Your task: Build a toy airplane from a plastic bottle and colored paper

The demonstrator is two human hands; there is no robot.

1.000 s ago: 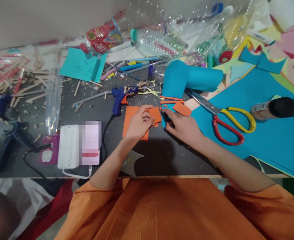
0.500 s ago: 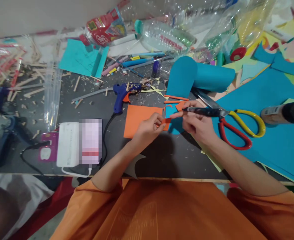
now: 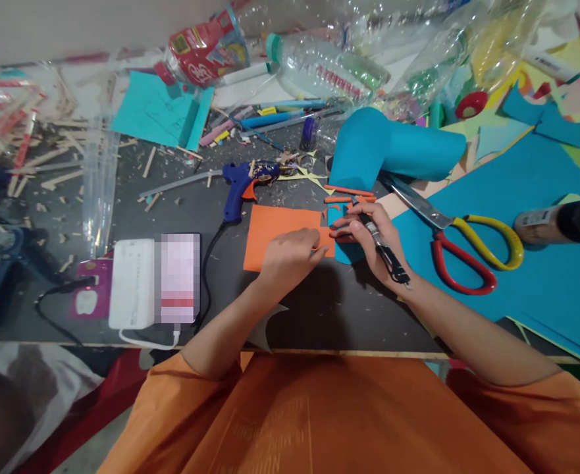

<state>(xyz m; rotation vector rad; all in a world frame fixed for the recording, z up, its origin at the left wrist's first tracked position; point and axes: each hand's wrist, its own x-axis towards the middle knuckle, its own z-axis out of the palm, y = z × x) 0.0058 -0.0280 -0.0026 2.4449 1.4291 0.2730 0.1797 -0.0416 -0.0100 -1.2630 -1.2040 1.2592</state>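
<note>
- My right hand (image 3: 388, 237) has the pen (image 3: 386, 253) in its grip, the pen slanting back across the palm while the fingertips bear on the blue piece (image 3: 346, 255). Doing both at once is a weak spot: the pen could roll loose, or its end could leave a stray mark.
- My left hand (image 3: 290, 257) lies over the orange paper (image 3: 280, 220), fingers curled. I cannot tell whether that grip pinches anything or only presses; if it is mere pressure, the sheet could skid.
- The orange paper lies flat on the desk (image 3: 319, 322), its right end meeting the blue piece beneath my right fingertips. Whether they overlap there is hidden, so one could shift against the other without my noticing.
- The orange strips (image 3: 349, 190) sit just beyond my right fingers. They look light; a careless knuckle would scatter them.
- The scissors (image 3: 442, 222) lie near, right of my hand, blades towards the tube (image 3: 418, 151). A sweep of the forearm might knock them into it.
- The glue gun (image 3: 240, 176) rests beyond the paper's far left corner. If hot, it could burn a straying finger.
</note>
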